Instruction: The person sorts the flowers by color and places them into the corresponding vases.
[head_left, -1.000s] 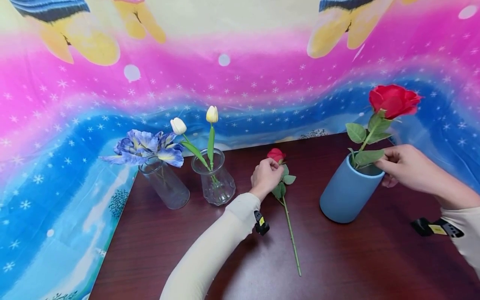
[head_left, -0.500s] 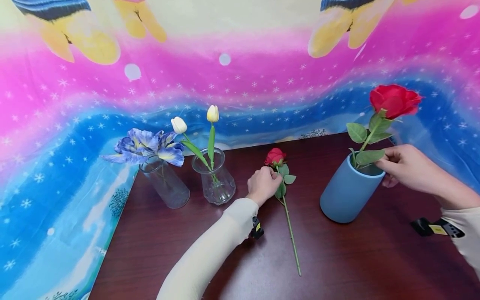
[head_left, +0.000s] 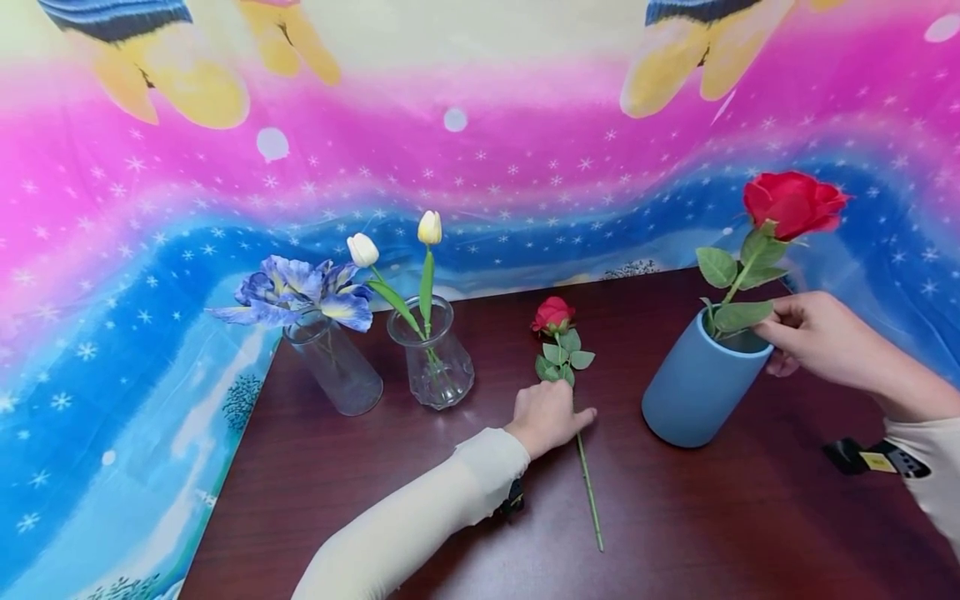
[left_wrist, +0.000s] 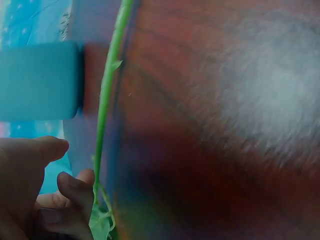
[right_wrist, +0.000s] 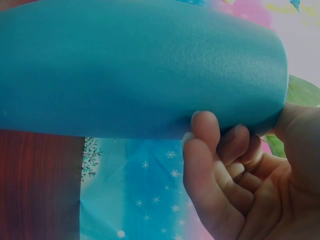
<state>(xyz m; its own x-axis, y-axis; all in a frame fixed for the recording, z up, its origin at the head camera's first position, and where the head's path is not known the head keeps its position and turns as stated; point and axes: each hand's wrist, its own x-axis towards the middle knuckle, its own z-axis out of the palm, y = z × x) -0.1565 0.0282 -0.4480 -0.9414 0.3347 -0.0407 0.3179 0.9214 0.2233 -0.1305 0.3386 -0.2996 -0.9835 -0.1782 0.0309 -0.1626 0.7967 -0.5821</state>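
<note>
On the brown table lies a small red rose point(head_left: 553, 315), its leaves at the head end and its thin stem pointing toward the front. My left hand point(head_left: 546, 417) is over this stem just below the leaves, thumb held out to the right. In the left wrist view the green stem point(left_wrist: 104, 100) runs beside the fingertips, with the thumb apart from them. My right hand point(head_left: 817, 337) grips the rim of a blue vase point(head_left: 701, 383), thumb at the mouth and fingers against the outer wall point(right_wrist: 140, 70). A large red rose point(head_left: 795, 204) stands in that vase.
To the left, a clear glass vase point(head_left: 348, 387) holds blue-purple irises point(head_left: 300, 287). Beside it, a flared glass vase point(head_left: 442, 379) holds two white tulips point(head_left: 430, 227). Behind the table point(head_left: 345, 500) hangs a pink and blue printed cloth point(head_left: 480, 158).
My left hand has moved from the small rose's head down along its stem toward me, and its thumb has spread. The right hand stays on the blue vase.
</note>
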